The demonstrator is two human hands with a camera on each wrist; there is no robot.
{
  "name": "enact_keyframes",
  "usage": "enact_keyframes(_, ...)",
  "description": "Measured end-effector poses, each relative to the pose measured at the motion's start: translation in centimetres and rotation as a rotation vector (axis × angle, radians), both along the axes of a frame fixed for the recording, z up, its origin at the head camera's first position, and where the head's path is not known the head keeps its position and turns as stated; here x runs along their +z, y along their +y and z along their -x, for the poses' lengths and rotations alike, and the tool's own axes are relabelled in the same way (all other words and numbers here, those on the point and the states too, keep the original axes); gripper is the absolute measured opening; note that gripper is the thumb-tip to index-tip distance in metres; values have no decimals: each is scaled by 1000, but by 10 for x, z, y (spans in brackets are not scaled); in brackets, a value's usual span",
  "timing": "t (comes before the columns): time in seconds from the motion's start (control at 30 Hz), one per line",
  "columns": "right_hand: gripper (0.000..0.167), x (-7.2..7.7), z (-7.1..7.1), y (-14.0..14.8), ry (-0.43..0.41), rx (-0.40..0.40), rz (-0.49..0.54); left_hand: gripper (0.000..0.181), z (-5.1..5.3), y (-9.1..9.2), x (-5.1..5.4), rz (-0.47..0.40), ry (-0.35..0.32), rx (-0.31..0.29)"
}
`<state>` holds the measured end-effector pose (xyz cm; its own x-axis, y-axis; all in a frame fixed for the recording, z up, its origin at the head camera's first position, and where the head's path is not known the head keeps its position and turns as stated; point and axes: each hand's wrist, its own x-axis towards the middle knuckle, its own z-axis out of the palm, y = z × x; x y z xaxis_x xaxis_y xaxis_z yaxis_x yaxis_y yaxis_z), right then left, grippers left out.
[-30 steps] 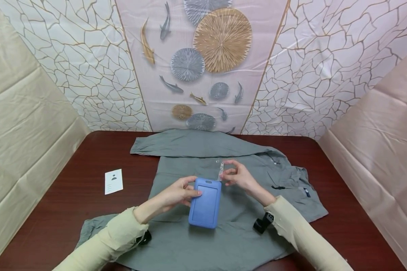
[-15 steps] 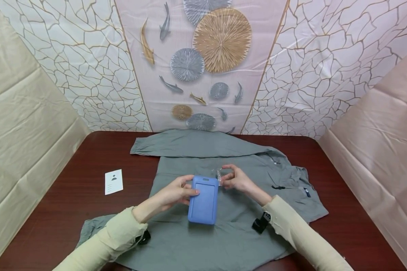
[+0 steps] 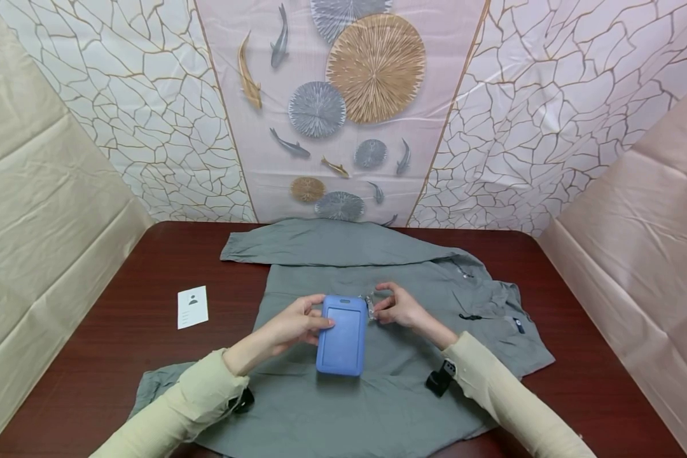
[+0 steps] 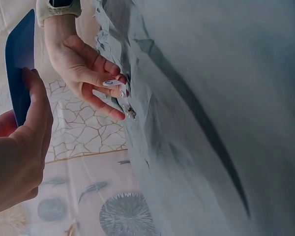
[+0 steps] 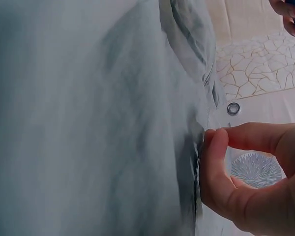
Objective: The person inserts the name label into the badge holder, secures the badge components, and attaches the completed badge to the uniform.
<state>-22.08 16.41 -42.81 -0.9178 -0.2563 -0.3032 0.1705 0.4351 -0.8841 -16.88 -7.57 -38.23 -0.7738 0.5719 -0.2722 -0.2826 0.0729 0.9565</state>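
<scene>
A blue badge holder [image 3: 341,342] is held upright above the grey garment by my left hand [image 3: 291,329], whose thumb lies on the front at its left edge. Beside its top right corner, my right hand [image 3: 403,310] pinches a clear strap clip [image 3: 370,305] with a metal end. In the left wrist view the strap clip [image 4: 123,89] hangs from the right fingers, apart from the holder [image 4: 19,69]. The right wrist view shows thumb and fingertip together on my right hand [image 5: 255,172], with a round metal snap [image 5: 233,108] just beyond.
The long-sleeved grey garment [image 3: 343,413] lies spread over the dark red table [image 3: 109,343]. A white ID card [image 3: 193,308] with a portrait icon lies on the table at left. Patterned cloth [image 3: 320,63] hangs behind, with beige cloth on both sides.
The badge holder has shifted slightly up and left with my left hand. My right hand has lowered a little, still pinching the strap clip by the holder's corner.
</scene>
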Motion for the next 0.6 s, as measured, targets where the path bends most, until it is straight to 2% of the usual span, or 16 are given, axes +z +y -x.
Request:
enact_keyframes(0.3,50,1,-5,1,49,47,-51,56,3,-3,-4,-12,-2,22)
enact_keyframes(0.6,49,13,-6,7,202,112,-129,55,4,-2,-2,-52,-19,44)
